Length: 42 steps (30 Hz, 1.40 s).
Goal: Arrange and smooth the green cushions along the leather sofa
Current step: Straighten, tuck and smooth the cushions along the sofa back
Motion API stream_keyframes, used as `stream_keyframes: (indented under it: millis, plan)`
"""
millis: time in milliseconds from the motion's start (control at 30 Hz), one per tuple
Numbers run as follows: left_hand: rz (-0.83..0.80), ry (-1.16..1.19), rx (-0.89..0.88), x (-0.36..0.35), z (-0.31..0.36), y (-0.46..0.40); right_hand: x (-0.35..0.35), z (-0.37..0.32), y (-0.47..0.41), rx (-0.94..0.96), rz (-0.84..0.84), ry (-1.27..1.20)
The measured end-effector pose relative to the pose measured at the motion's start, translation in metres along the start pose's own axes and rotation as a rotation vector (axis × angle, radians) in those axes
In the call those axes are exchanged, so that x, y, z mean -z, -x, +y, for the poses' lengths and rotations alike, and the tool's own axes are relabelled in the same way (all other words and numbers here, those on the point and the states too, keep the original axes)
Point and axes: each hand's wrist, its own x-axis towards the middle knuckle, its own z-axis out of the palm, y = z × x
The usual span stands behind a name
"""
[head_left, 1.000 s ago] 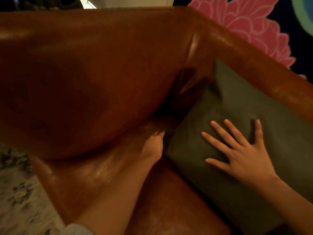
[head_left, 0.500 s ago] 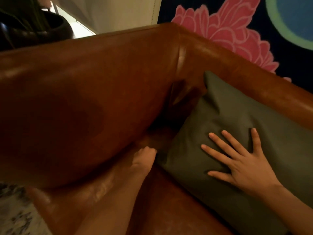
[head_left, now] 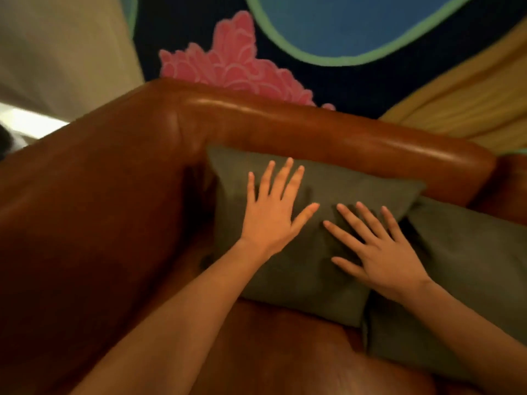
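Head view: left hand (head_left: 271, 220) and right hand (head_left: 382, 252) flat, fingers spread, gripping nothing, pressing cushion (head_left: 299, 269) in sofa (head_left: 285, 121) corner.

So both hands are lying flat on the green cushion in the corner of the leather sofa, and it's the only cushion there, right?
Not quite. The head view shows a second green cushion beside the corner cushion, tucked partly under it. Both the left hand and right hand do lie flat on it.

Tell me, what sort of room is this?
Probably a living room or lounge. A brown leather sofa holds green cushions, both hands lying flat on one, and a bright painted wall with a pink flower rises behind it.
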Motion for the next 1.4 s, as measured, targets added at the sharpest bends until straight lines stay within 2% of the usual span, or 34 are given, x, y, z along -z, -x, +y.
stream_keyframes:
  millis: [133,233,300,433,533,633,833,1067,1233,1400]
  plan:
    - [-0.125,-0.193,-0.476,-0.021,0.074,-0.005,-0.015,0.016,0.05,-0.298,0.04,-0.279]
    - [-0.249,-0.338,-0.696,-0.045,0.113,0.001,-0.037,0.008,0.081,-0.551,0.073,-0.561]
    - [-0.314,-0.427,-0.771,-0.063,0.124,0.01,-0.054,-0.005,0.098,-0.689,0.07,-0.727]
    - [-0.375,-0.573,-0.751,-0.087,0.105,0.017,-0.09,-0.029,0.115,-0.791,-0.012,-0.917]
    - [-0.318,-0.632,-0.755,-0.086,0.083,0.005,-0.113,-0.043,0.114,-0.861,-0.208,-0.941]
    - [-0.293,-0.576,-0.801,-0.083,0.071,-0.007,-0.131,-0.057,0.106,-0.919,-0.362,-0.916]
    - [-0.214,-0.496,-0.863,-0.087,0.045,-0.016,-0.149,-0.065,0.084,-0.997,-0.355,-0.674]
    - [-0.175,-0.449,-0.923,-0.09,0.03,-0.02,-0.154,-0.068,0.085,-0.797,-0.4,-0.481]
    - [-0.162,-0.449,-0.914,-0.087,0.035,-0.017,-0.15,-0.06,0.092,-0.785,-0.458,-0.519]
    - [-0.129,-0.433,-0.886,-0.073,0.046,-0.001,-0.119,-0.042,0.084,-0.79,-0.514,-0.725]
